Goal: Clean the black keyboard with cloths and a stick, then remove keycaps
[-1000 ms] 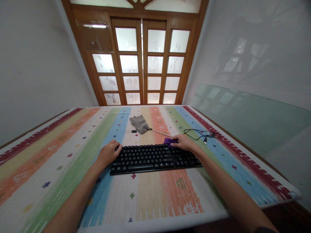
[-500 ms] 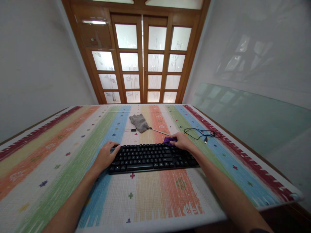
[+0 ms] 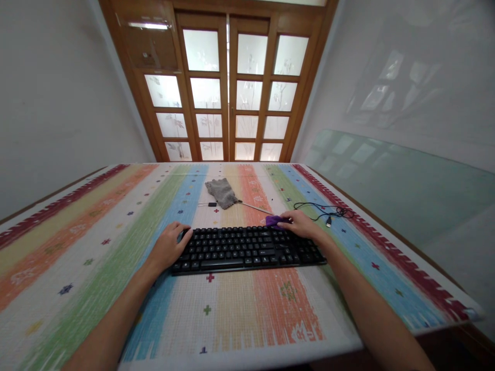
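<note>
A black keyboard (image 3: 232, 250) lies flat on the striped tablecloth (image 3: 235, 304) in front of me. My left hand (image 3: 172, 245) grips its left end, thumb on the top edge and the other fingers mostly hidden. At the keyboard's upper right, my right hand (image 3: 297, 224) is closed on a purple cloth (image 3: 274, 221), which touches the back row of keys. A thin rod (image 3: 255, 207) runs from near the cloth to a grey knitted piece (image 3: 221, 192) behind the keyboard.
A small black object (image 3: 212, 204) lies left of the grey knitted piece. To the right rests a loosely coiled black cable (image 3: 328, 210) with a USB plug (image 3: 328, 221). A pale glass panel (image 3: 386, 170) leans along the right wall. Wooden doors (image 3: 228, 93) stand beyond the table.
My right hand has slid slightly right along the keyboard's back edge with the purple cloth. My left hand stays at the left end. The view has tilted a little.
</note>
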The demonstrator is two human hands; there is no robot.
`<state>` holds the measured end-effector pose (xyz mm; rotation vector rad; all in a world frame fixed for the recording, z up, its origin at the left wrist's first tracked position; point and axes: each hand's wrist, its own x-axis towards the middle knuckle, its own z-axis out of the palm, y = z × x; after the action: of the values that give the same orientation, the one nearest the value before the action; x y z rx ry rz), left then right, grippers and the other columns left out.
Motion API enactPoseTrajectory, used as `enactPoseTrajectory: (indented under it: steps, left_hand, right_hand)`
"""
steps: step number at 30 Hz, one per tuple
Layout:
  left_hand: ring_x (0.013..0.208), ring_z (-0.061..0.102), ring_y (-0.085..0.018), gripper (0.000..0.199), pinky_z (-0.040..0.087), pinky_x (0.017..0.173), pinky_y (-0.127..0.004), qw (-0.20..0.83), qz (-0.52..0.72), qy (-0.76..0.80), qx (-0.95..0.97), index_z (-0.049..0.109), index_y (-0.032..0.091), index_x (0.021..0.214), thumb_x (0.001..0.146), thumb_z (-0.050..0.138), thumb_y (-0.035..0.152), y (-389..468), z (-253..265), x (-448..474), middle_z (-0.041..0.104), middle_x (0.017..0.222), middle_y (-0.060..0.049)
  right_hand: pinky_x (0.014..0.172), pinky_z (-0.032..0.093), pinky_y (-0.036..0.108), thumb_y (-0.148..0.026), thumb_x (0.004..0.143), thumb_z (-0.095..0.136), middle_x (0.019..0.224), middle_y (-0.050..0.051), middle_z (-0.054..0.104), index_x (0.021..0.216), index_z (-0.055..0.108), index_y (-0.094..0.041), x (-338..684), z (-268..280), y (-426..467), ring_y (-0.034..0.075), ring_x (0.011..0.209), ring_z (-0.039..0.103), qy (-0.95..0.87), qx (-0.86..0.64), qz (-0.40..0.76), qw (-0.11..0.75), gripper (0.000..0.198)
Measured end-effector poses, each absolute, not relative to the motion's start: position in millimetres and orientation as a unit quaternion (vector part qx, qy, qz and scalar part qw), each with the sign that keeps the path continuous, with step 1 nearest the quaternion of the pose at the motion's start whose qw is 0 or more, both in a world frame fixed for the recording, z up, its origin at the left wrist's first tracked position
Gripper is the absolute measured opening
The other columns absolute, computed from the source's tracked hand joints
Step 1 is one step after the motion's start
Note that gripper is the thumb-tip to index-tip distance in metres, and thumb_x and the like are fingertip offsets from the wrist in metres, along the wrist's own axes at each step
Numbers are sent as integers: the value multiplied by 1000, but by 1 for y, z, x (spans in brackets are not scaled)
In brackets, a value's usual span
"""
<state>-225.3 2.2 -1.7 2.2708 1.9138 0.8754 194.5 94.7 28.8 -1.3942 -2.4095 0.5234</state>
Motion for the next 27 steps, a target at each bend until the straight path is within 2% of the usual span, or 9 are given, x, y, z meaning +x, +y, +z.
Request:
enactPoseTrajectory:
  steps: [3,7,12,17,22,27]
  left_hand:
    - [98,61,-26,36,47,96,-40,28,282,617,734,66,20,94,93,42,47,2,0,-225,64,95,-8]
    - [97,62,-26,41,47,96,-39,43,288,620,729,67,19,93,92,40,50,1,3,-224,64,94,-8]
    - [94,62,-23,45,47,95,-37,96,314,631,703,66,20,87,93,34,51,3,6,-225,67,93,-7]
    - [97,64,-24,53,47,95,-37,140,338,649,667,69,19,90,90,29,54,4,8,-226,71,97,-8]
    - [96,64,-26,56,48,94,-38,156,350,650,656,71,19,90,88,30,57,3,11,-227,73,97,-8]
    - [92,65,-26,56,49,93,-38,174,358,651,647,72,18,89,88,31,57,4,10,-229,74,96,-8]
  right_hand:
    - [75,43,30,-29,83,63,90,7,76,93,76,-16,198,27,93,22,82,65,-831,-500,189,155,20]
    - [74,42,29,-23,81,65,90,8,75,88,75,-16,189,23,91,22,83,64,-824,-530,142,140,14]
    - [72,40,28,-21,82,64,89,9,74,86,75,-17,182,25,88,21,81,63,-820,-545,112,133,13]
    - [71,40,27,-21,86,60,88,10,74,86,74,-16,177,22,86,21,81,63,-803,-575,64,142,15]
    - [77,42,30,-26,91,55,95,12,74,94,73,-14,160,23,84,22,87,64,-784,-584,6,208,22]
    - [78,45,29,-23,90,57,94,7,74,97,73,-19,117,34,70,20,86,65,-807,-496,90,307,18]
